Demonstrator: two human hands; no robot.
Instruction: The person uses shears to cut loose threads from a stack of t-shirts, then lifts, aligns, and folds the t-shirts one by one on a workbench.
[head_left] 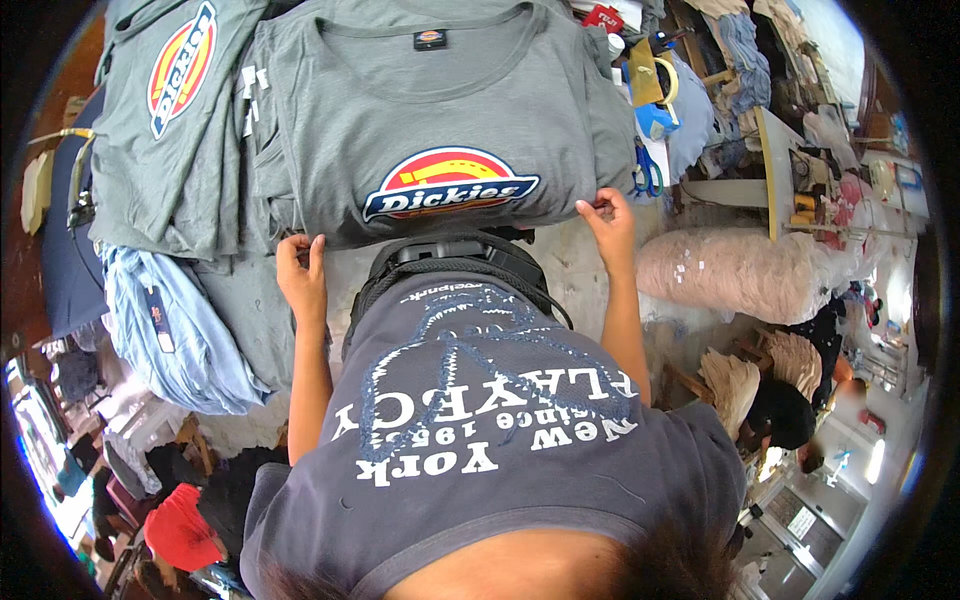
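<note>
Both forearms [624, 325] reach toward twelve o'clock, well apart. The left hand [302, 270], just below ten, pinches between thumb [317, 252] and fingers [290, 252]; the right hand [610, 225], at two, pinches likewise.

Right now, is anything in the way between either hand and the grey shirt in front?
Nothing visible is: the left hand and right hand both hold the near edge of the grey shirt. The blue scissors lie beyond the right hand, off to the side, not between.
</note>
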